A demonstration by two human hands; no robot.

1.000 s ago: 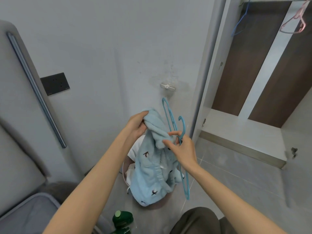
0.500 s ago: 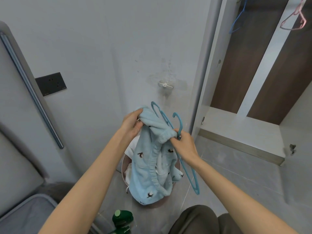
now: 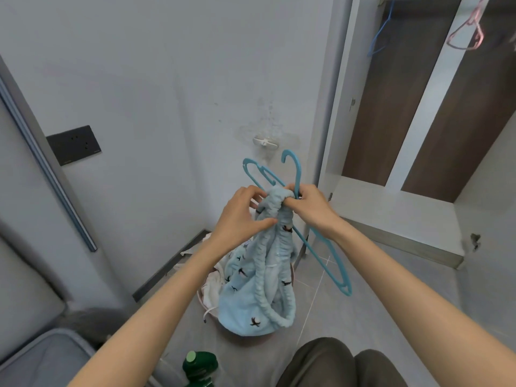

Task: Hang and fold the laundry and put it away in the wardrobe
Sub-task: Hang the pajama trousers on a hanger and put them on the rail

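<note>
A light blue fleece garment (image 3: 259,289) with small dark embroidered marks hangs bunched from both my hands above a pink laundry basket (image 3: 205,301). My left hand (image 3: 241,216) pinches the gathered top of the garment. My right hand (image 3: 307,205) grips the teal hanger (image 3: 321,252) at its neck together with the garment's top edge. The hanger's hook points up toward the wall, and one arm slants down to the right. The open wardrobe (image 3: 418,135) is at the right.
White laundry (image 3: 212,286) lies in the basket under the garment. A blue hanger (image 3: 381,32) and a pink hanger (image 3: 466,32) hang in the wardrobe. A green bottle (image 3: 199,367) stands near my knees (image 3: 335,364). A grey case (image 3: 42,358) sits at the lower left.
Both hands have drawn closer together at the garment's top. The hanger's hook has swung upright, and the garment is more tightly bunched on it.
</note>
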